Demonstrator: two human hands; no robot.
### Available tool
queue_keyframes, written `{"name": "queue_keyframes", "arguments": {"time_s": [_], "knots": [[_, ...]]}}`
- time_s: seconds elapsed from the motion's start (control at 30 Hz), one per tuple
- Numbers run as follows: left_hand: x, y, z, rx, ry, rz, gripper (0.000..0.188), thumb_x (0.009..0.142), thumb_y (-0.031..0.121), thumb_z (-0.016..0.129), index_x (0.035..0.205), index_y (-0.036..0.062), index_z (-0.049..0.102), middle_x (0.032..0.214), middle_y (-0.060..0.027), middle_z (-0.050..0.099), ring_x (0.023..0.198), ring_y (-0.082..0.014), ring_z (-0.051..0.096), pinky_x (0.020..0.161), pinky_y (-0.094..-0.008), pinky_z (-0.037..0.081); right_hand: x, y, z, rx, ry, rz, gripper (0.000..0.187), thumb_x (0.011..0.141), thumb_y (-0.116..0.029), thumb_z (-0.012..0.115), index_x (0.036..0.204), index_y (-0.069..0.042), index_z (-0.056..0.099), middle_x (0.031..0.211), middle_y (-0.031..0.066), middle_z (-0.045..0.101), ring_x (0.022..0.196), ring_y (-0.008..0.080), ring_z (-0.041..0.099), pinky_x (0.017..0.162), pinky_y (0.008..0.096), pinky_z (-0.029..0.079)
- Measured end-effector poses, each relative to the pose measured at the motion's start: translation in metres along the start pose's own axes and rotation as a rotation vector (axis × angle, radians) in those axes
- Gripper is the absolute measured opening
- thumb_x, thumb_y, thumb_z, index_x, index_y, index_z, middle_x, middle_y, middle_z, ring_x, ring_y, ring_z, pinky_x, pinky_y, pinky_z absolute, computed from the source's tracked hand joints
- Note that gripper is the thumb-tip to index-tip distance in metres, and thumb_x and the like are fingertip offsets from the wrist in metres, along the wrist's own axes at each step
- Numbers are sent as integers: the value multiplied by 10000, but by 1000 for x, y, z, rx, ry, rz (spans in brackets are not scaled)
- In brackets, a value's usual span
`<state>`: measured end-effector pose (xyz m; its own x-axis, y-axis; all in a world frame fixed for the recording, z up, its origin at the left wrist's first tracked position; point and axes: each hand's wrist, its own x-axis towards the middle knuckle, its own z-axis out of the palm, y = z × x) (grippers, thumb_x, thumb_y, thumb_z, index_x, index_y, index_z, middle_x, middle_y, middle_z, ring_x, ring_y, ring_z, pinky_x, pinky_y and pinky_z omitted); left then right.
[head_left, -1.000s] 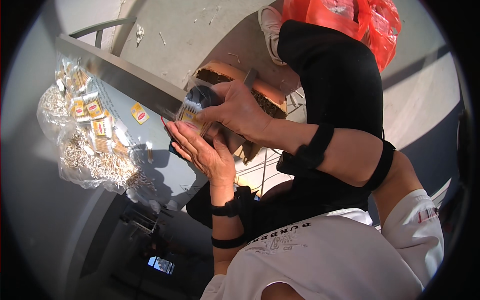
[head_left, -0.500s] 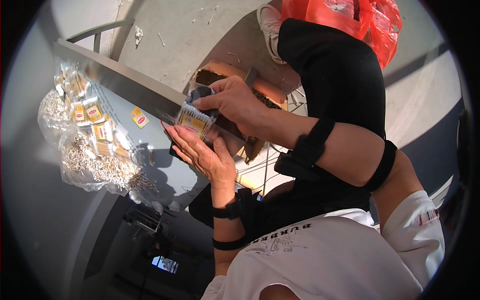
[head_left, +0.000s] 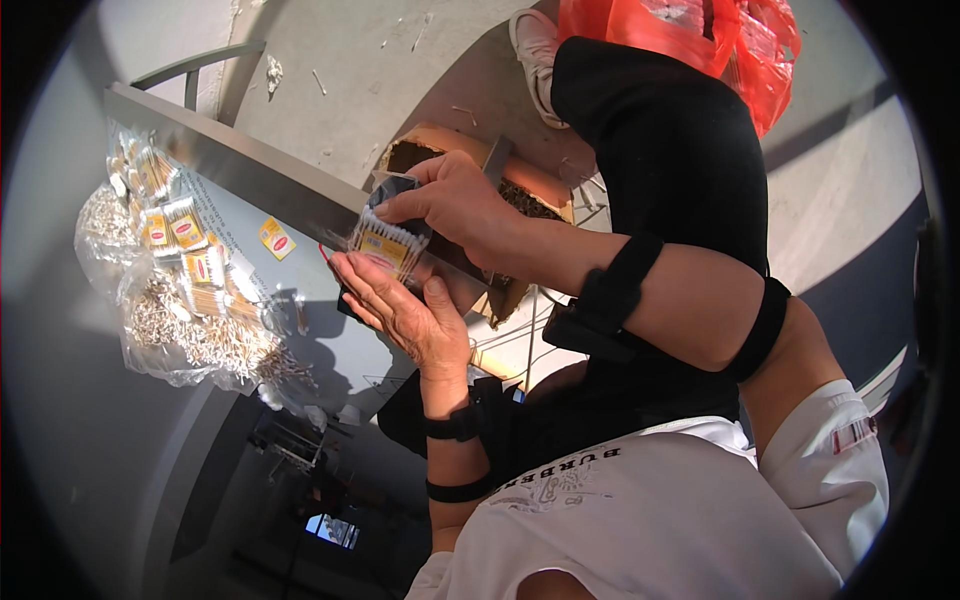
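Note:
A clear plastic packet of cotton swabs point(head_left: 388, 237) with a yellow label is upright and tilted between my hands. My right hand point(head_left: 465, 200) is closed on its upper part, the thumb pressed over the front. The white swab tips show in a row just below that thumb. Under the packet's lower end lies my left hand point(head_left: 408, 315), palm up, its fingers stretched out and the thumb apart. The bottom of the packet meets or nearly meets this palm; exact contact is hard to tell.
On the grey table point(head_left: 320, 330) at left lie a clear bag of loose cotton swabs point(head_left: 200, 320), several labelled swab packs point(head_left: 186, 228) and one yellow card point(head_left: 277, 239). A metal rail point(head_left: 240, 145) edges the table. Beyond my hands stands an open box point(head_left: 535, 200); red plastic bags point(head_left: 690, 40) lie beyond.
Both hands and the packet stay almost in place. The right hand and packet have shifted very slightly left; the packet's grip looks the same.

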<state>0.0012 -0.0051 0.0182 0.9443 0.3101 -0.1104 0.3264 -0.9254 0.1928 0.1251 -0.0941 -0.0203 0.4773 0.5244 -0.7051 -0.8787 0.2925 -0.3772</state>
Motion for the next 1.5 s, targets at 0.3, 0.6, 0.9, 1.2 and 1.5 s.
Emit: {"name": "queue_keyframes", "arguments": {"time_s": [0.3, 0.6, 0.9, 1.2, 1.5], "knots": [[0, 0, 1, -3, 9, -3, 848, 949, 582, 335, 1505, -13, 98, 1562, -246, 87, 1451, -381, 121, 1150, -527, 51, 5, 0, 1, -8, -16, -17, 149, 765, -62, 759, 860, 34, 697, 773, 83, 687, 660, 113, 625, 590, 258, 486], [-1, -2, 1, 2, 10, 8, 844, 952, 571, 345, 1507, -11, 88, 1561, -248, 84, 1444, -397, 132, 1142, -548, 61, 0, -14, 3, -59, -25, 5, 169, 775, -138, 757, 823, 15, 706, 710, 41, 637, 641, 97, 566, 553, 252, 423], [0, 0, 0, -19, 25, 24, 838, 949, 577, 351, 1516, 24, 75, 1562, -243, 90, 1441, -396, 138, 1139, -558, 69, -20, -4, -13, -71, 26, 97, 17, 753, -20, 686, 751, -17, 703, 633, 23, 586, 580, 98, 511, 519, 249, 383], [2, -2, 1, -19, 22, 46, 842, 948, 581, 347, 1519, 37, 52, 1565, -249, 68, 1445, -396, 124, 1134, -565, 63, -21, -2, -17, -51, -32, 7, 50, 743, 51, 689, 739, 1, 690, 672, 41, 630, 614, 95, 575, 527, 261, 445], [3, 2, 0, -25, 23, 40, 849, 948, 602, 319, 1519, 40, 39, 1563, -258, 60, 1447, -395, 119, 1136, -562, 53, -16, -4, -12, 13, -24, 90, 93, 747, -21, 746, 824, 21, 714, 727, 70, 674, 637, 117, 602, 559, 275, 469]]}}
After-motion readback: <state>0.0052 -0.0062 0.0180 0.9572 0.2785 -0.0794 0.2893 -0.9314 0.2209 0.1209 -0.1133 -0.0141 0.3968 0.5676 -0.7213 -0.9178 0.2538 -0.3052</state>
